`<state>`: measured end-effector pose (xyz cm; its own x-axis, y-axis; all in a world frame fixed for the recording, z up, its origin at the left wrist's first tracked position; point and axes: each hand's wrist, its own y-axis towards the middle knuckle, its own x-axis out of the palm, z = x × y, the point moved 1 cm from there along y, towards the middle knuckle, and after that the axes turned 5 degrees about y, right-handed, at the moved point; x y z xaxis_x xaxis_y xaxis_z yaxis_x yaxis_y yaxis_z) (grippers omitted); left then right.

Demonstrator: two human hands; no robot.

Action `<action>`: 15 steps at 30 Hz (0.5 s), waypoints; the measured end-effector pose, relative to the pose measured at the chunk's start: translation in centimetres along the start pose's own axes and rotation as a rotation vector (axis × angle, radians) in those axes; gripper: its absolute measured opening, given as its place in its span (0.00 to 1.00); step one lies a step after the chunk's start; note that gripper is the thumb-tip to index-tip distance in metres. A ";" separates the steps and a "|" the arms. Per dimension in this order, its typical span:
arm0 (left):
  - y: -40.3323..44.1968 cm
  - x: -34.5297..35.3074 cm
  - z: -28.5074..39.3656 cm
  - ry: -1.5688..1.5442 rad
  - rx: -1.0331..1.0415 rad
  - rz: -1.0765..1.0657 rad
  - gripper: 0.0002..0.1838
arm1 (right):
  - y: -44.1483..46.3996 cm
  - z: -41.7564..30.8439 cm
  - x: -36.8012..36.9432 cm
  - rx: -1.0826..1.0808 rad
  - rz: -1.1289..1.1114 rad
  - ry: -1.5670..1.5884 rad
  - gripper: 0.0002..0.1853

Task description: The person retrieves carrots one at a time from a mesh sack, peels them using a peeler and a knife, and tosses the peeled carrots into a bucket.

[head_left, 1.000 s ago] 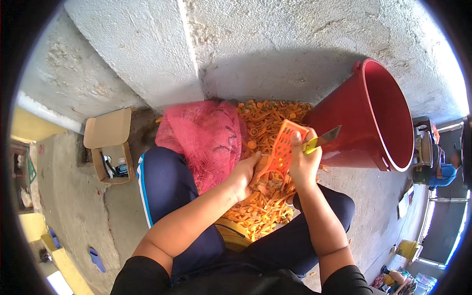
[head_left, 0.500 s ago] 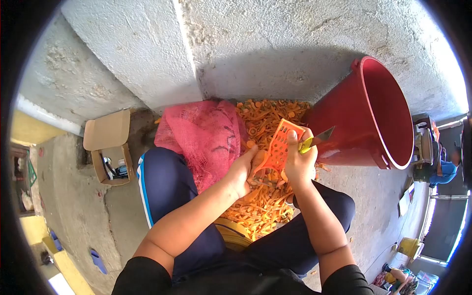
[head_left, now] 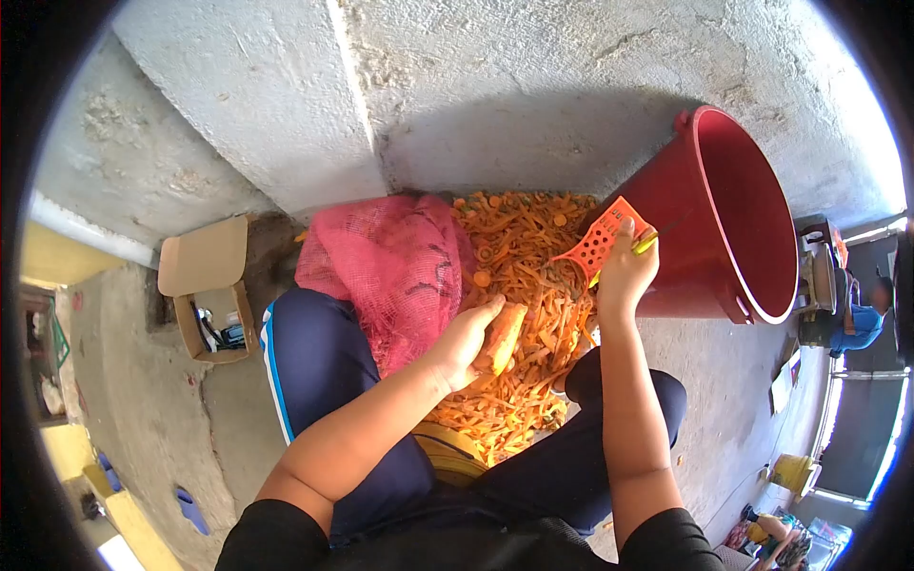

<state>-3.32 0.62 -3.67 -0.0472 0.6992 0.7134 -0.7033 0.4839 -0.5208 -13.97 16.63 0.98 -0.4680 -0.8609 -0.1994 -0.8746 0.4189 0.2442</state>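
A peeled, bright orange carrot [head_left: 505, 338] rests in my left hand [head_left: 464, 343], the fingers curled round it. My right hand [head_left: 625, 269] is closed on an orange plastic grater-like peeler [head_left: 600, 242] with round holes and slots. In the same hand is a knife with a yellow-green handle [head_left: 646, 243]; its blade hardly shows against the bucket. Below both hands spreads a heap of carrot peelings [head_left: 528, 276], with cut carrot ends in it. My hands are apart, the right one farther out, near the red bucket [head_left: 657, 228].
A pink mesh sack [head_left: 386, 266] lies left of the peelings, against the wall [head_left: 505, 86]. An open cardboard box [head_left: 211, 319] with small items stands at the left. Below my lap is a yellow rim [head_left: 447, 449]. A person in blue [head_left: 862, 328] is at the far right.
My right hand has moved right and slightly up with the peeler and knife, away from the carrot. My left hand still holds the carrot, now turned into view.
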 end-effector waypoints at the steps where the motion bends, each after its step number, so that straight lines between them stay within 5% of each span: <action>1: 0.0 -0.2 0.0 -0.003 -0.005 0.034 0.23 | -0.4 -0.4 0.2 -0.027 -0.038 0.008 0.12; 15: 0.3 1.5 0.9 -0.288 -0.023 0.154 0.20 | -6.6 -1.7 1.2 0.023 -0.447 0.106 0.10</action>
<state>-4.21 1.35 -2.30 -0.3526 0.5891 0.7271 -0.6563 0.3982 -0.6409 -8.52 12.35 0.74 -0.0297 -0.9829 -0.1819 -0.9908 0.0049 0.1352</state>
